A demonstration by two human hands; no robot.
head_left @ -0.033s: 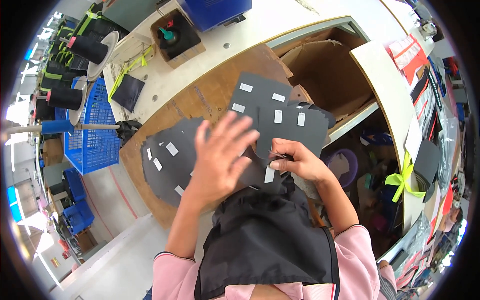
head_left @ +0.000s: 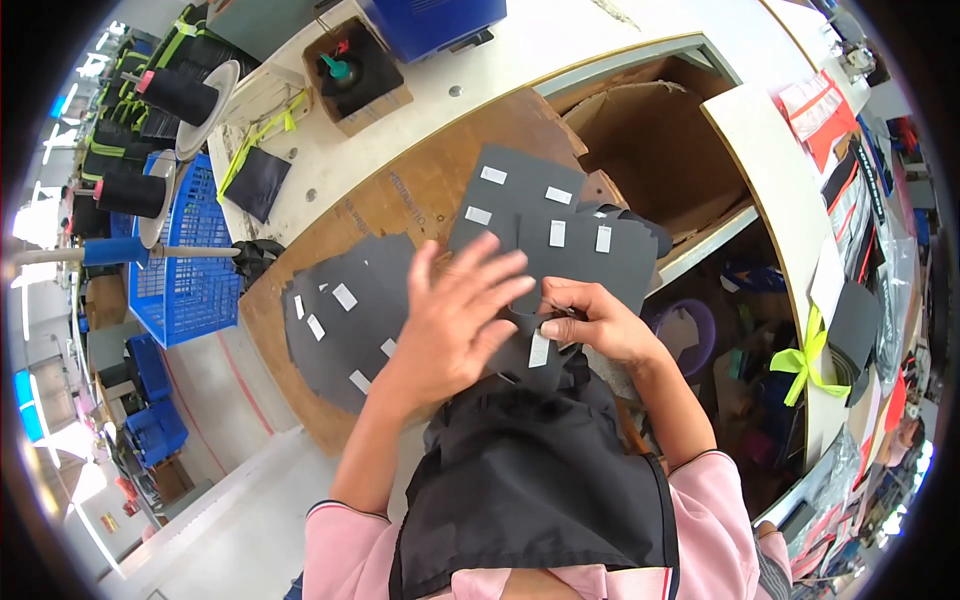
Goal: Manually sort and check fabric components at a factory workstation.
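The tabletop point(head_left: 560, 60), pale with a brown board laid on it, runs from the upper centre down to the lower left of the frame. An open cardboard box point(head_left: 660, 150) sits in a recess at upper right. A blue crate point(head_left: 185, 270) stands at the left edge, with black thread spools point(head_left: 130, 195) above it. A small cardboard tray point(head_left: 360, 75) holding a bottle is at upper centre.

Two stacks of black cut pieces lie on the board. The left stack point(head_left: 345, 320) sits left of centre; the right stack point(head_left: 555, 235) sits at centre, both carrying small white labels point(head_left: 557, 233).

The left hand point(head_left: 455, 320) lies flat over the near edge of the right stack at centre frame, fingers spread and palm down. The right hand point(head_left: 595, 320), just beside it on the right, has its fingers pinching a white label strip point(head_left: 538, 350) against the black piece. The two hands are touching or nearly so; which cannot be told.
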